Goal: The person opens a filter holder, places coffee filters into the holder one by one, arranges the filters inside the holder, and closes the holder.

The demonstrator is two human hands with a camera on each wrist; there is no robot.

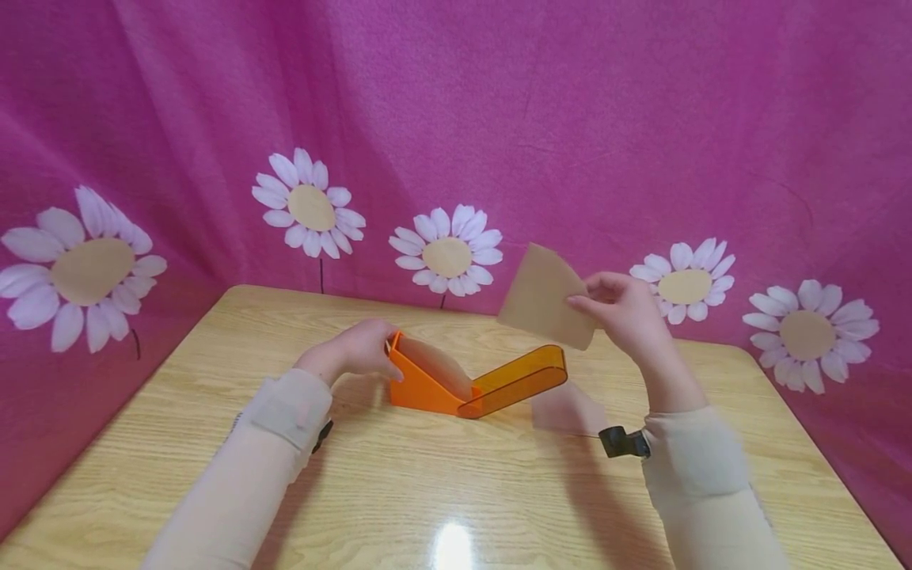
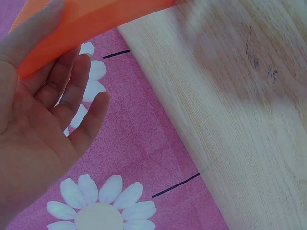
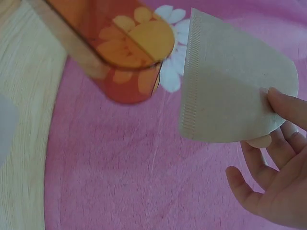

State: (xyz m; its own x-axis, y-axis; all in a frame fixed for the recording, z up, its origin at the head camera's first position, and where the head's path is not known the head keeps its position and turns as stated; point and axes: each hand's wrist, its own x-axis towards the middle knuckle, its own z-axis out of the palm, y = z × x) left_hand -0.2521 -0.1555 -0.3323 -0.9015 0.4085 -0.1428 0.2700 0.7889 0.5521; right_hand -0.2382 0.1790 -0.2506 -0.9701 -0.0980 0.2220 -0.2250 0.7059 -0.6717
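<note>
My right hand (image 1: 627, 313) pinches a tan paper coffee filter (image 1: 545, 299) by its edge, between thumb and fingers, above the table. In the right wrist view the filter (image 3: 235, 81) shows its crimped seam on the left. An orange filter holder (image 1: 423, 388) stands on the table, with several tan filters (image 1: 435, 362) inside. Its see-through amber lid (image 1: 516, 380) is swung open to the right, below the raised filter. My left hand (image 1: 356, 348) grips the tall left end of the holder. In the left wrist view, thumb and fingers lie around the orange wall (image 2: 96, 24).
The wooden table (image 1: 399, 491) meets a magenta cloth (image 1: 556, 127) with printed daisies at the back and sides. A pale pinkish patch (image 1: 563, 412) lies right of the lid; I cannot tell whether it is paper or shadow.
</note>
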